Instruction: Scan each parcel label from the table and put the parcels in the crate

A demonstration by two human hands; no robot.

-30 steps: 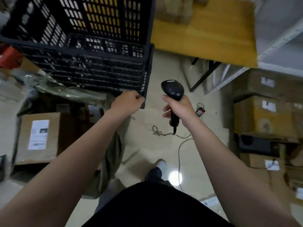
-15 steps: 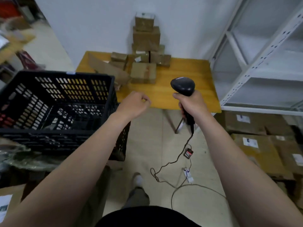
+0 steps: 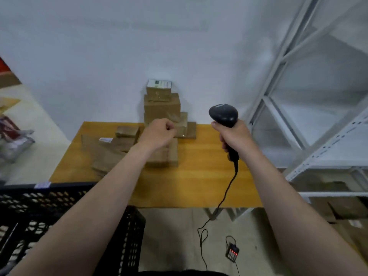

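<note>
White wall (image 3: 119,56) behind an orange wooden table (image 3: 199,176) piled with brown cardboard parcels (image 3: 162,105).
The parcels sit toward the table's twelve o'clock edge against the wall, some stacked, others lying flat toward ten o'clock. The left hand (image 3: 158,134) hovers over them, fingers clenched on nothing. At its three o'clock the right hand (image 3: 235,136) grasps the handle of a black corded barcode scanner (image 3: 223,115), head uppermost. A black lattice plastic crate (image 3: 59,206) stands at seven o'clock, and white metal shelving (image 3: 318,136) rises at three o'clock.

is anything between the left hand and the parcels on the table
Nothing visible. The empty left hand hovers right by the parcels on the table, with no other thing between them.
</note>
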